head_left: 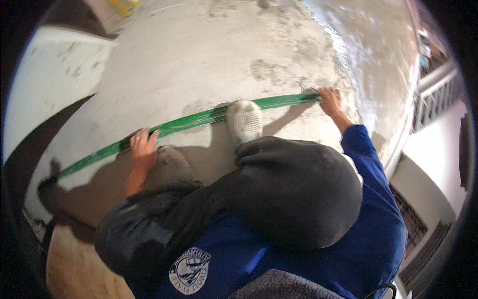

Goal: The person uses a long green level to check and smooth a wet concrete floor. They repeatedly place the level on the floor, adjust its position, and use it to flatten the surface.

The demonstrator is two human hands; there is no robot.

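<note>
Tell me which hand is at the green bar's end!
The right hand. It's on the green bar's tip; the left hand sits partway along.

My right hand (pixel 330 101) covers the right end of the green bar (pixel 191 120), so I cannot see where it finishes. My left hand (pixel 143 148) is somewhat blurred, and its fingertips are not clear on the bar. My pale shoe (pixel 245 122) hides a short piece of the bar, while my other shoe (pixel 173 163) is dim and partly behind my leg (pixel 154 204). The upper edge cuts a yellow thing (pixel 124 6); I cannot tell its kind. The lower edge cuts a dark cable (pixel 384 287).
</note>
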